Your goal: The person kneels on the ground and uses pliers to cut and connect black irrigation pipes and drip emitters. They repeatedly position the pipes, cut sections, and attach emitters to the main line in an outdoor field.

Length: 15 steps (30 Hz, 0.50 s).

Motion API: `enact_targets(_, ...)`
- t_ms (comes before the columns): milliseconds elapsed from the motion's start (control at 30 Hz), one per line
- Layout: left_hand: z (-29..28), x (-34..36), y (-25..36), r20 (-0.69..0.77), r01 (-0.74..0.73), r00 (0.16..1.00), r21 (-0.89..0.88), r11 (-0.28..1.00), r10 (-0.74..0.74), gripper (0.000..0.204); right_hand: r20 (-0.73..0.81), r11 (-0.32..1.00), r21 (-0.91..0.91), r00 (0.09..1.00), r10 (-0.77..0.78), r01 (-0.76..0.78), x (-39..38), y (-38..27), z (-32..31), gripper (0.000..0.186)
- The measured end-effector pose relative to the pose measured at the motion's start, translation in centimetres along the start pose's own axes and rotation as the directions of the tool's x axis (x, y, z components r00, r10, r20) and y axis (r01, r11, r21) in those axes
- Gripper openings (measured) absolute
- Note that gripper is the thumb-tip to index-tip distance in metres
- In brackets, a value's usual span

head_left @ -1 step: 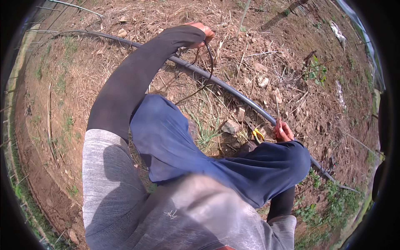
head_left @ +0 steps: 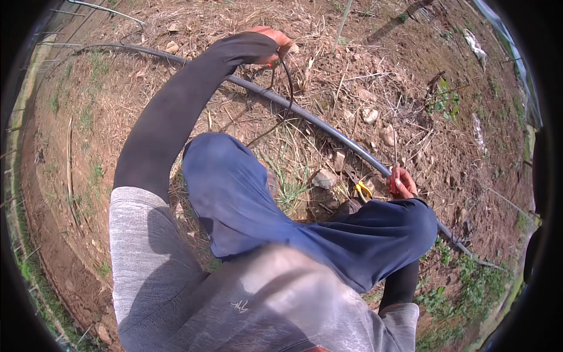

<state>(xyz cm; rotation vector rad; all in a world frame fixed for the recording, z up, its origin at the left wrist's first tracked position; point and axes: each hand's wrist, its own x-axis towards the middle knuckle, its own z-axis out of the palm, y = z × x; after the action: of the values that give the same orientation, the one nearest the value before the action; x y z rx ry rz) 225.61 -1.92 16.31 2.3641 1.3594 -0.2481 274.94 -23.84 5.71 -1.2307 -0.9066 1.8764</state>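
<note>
My left hand (head_left: 275, 41), at the end of my dark-sleeved arm at upper middle, is closed on a thin black tube (head_left: 290, 82) that hangs in a loop over the thick dark pipe (head_left: 328, 130) on the ground. Some small detail at the fingers is too small to make out. At right, beside the pipe and my bent knee, my right hand (head_left: 403, 185) grips a red-handled tool (head_left: 394, 176) with a long thin shaft pointing up. Yellow-handled pliers (head_left: 364, 190) lie on the soil just left of that hand.
Dry soil with straw, stones (head_left: 324, 179) and weeds (head_left: 446, 102) surrounds my bent legs (head_left: 234, 188) in blue trousers. A thin pale upright stick (head_left: 343, 26) stands beyond the pipe. Pale plastic scraps (head_left: 475, 47) lie at upper right, near sheeting along the right rim.
My left hand and arm have shifted left and a little up, carrying the tube's loop along. My right hand has moved slightly right with the tool.
</note>
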Motion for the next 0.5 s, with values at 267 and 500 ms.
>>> enact_targets(267, -2.2, -23.2, -2.5, -0.614, 0.029, 0.716, -0.448, 0.893, -0.331, 0.021, 0.280, 0.971, -0.237, 0.959, 0.054, 0.015, 3.9, -9.2, 3.8, 0.025)
enact_targets(500, 10.4, -35.2, -8.4, -0.480, 0.281, 0.610, -0.613, 0.738, -0.631, 0.020, 0.330, 0.810, -0.586, 0.914, 0.238, 0.000, 7.0, -14.4, 6.3, 0.025)
